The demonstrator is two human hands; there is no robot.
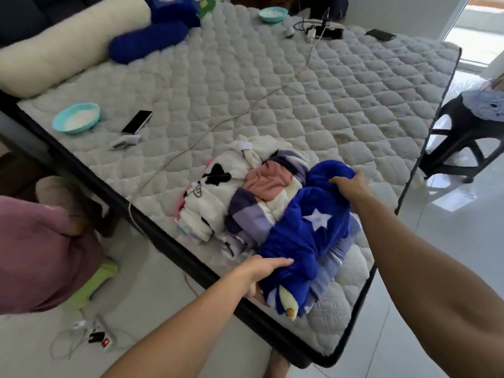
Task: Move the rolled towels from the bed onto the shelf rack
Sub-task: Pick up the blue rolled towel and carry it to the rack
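Observation:
A pile of rolled towels lies at the near corner of the bed (272, 85). A blue towel with a white star (305, 227) lies on top at the right. Beside it are a purple-and-cream checked towel (253, 211), a pink one (268, 184) and a white one with black marks (215, 192). My left hand (261, 271) grips the near end of the blue towel. At its far end my right hand (351, 184) grips it too. The shelf rack is not in view.
On the quilted mattress lie two teal bowls (76, 117) (272, 15), a phone (137, 121), a long cable (231, 115) and chargers. A blue plush and a cream bolster (65, 42) sit at the far left. A dark stool (463, 132) stands right; a power strip (102, 336) is on the floor.

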